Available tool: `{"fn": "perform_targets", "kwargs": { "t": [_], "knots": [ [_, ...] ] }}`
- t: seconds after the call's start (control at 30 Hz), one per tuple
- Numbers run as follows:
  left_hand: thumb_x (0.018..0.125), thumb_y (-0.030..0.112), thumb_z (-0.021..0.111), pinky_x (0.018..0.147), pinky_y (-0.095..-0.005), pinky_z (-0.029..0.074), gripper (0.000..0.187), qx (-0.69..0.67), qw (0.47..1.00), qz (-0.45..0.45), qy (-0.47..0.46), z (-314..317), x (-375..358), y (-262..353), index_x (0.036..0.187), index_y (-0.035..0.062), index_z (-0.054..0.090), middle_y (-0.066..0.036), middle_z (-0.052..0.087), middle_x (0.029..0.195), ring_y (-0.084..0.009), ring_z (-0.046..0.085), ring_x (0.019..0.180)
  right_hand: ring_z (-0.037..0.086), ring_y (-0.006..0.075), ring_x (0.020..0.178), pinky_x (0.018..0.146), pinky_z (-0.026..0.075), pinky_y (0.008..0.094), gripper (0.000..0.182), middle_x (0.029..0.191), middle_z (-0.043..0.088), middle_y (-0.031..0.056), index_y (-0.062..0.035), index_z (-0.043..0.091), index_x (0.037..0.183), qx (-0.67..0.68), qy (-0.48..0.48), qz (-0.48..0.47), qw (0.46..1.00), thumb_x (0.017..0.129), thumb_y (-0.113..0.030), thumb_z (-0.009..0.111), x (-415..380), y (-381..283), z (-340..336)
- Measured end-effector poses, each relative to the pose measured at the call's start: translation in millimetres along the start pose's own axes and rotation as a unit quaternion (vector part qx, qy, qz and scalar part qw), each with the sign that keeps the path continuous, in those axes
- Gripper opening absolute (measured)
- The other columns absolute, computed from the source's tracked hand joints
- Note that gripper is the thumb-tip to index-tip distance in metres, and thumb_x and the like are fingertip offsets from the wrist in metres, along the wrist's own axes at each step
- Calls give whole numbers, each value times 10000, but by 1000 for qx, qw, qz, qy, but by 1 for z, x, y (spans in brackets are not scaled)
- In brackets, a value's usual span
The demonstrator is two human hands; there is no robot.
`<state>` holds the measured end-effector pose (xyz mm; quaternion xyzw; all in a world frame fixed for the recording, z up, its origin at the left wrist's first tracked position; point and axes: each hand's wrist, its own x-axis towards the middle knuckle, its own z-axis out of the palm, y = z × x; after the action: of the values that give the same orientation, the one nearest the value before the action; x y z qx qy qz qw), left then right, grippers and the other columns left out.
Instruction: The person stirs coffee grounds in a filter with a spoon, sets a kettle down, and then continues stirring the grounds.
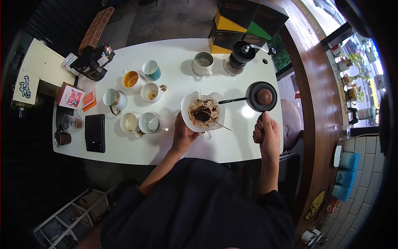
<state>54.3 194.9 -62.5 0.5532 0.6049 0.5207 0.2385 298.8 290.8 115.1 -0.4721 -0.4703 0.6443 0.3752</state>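
Observation:
A gooseneck kettle [251, 92], black with a brown lid knob, is in my right hand [267, 132], whose fingers are closed round its handle. Its long thin spout reaches left to the rim of a white paper filter [187, 107]. Dark wet coffee grounds [202, 114] coat the inside of the filter, with a hollow in the middle. A thin light stick, perhaps a spoon handle, juts from the filter toward the lower right. My left hand [182, 135] grips the lower left side of the coffee dripper under the filter; the dripper itself is mostly hidden.
Several mugs stand left of the filter, among them a teal cup [151, 70]. Behind it are a grey mug [202, 64] and a hand coffee grinder [238, 58]. A black scale [95, 133] lies at the left. Stacked boxes [236, 27] stand at the back.

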Motion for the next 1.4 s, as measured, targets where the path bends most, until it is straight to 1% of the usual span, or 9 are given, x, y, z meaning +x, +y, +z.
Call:
{"fn": "perform_targets", "kwargs": {
  "t": [0.43,0.73,0.83,0.93,1.03,1.13,1.2,1.33,1.4],
  "knots": [
    [709,116,882,1034,-501,404,730,9,1000,15,-3,-1,1,2,1323,39,495,-176,480,1340,-396,474,1249,236,16,444,425,151,235,468,585,295,-83,-141,390,708,-5,22,-19,1000,1069,-417,503,-2,1,0],
    [715,103,874,1036,-505,403,715,-16,1000,-2,8,-1,0,4,1320,32,497,-181,479,1341,-402,474,1253,247,7,445,425,156,226,461,600,300,-84,-134,408,713,-29,36,-33,998,1071,-409,502,0,1,-4],
    [718,101,871,1040,-508,398,712,10,1000,17,5,-1,1,3,1320,32,497,-183,478,1344,-403,473,1256,251,7,443,424,159,224,461,599,308,-82,-130,412,713,-33,36,-38,998,1070,-407,503,-1,0,-5],
    [717,103,871,1044,-513,392,716,21,1000,12,2,-1,-1,2,1322,32,495,-187,475,1350,-404,470,1261,259,6,442,424,163,222,459,600,316,-80,-127,418,714,-39,40,-35,998,1072,-403,498,-1,0,-5],
    [724,121,868,1047,-518,388,713,-11,1000,-8,1,2,-4,-5,1324,31,493,-192,472,1355,-409,466,1266,265,6,443,426,167,219,457,602,320,-80,-127,423,715,-37,39,-32,998,1073,-401,496,-1,-2,-5],
    [734,144,866,1046,-523,385,712,19,1000,2,-1,1,-5,-11,1328,29,490,-195,471,1355,-414,463,1265,266,7,444,425,170,218,455,603,323,-79,-126,425,717,-38,40,-38,998,1072,-402,497,0,-2,-4],
    [744,161,862,1046,-526,384,708,21,1000,1,-8,1,-5,-11,1331,29,488,-196,471,1354,-417,459,1267,289,10,481,435,183,227,449,616,329,-77,-113,419,694,-18,48,-27,998,1064,-341,528,-1,-5,-2],
    [743,162,863,1047,-528,383,711,4,1000,-10,-14,0,-4,-6,1332,30,488,-197,469,1354,-418,458,1269,296,10,481,436,188,225,451,618,336,-76,-112,419,691,-20,46,-26,998,1063,-344,528,1,-5,-2],
    [740,157,864,1049,-528,382,710,-3,1000,-12,-13,-1,-3,-2,1330,30,490,-197,470,1354,-419,457,1270,264,7,437,425,174,217,444,598,324,-81,-127,430,719,-30,40,-32,998,1072,-387,501,1,-6,-1]
  ]
}}
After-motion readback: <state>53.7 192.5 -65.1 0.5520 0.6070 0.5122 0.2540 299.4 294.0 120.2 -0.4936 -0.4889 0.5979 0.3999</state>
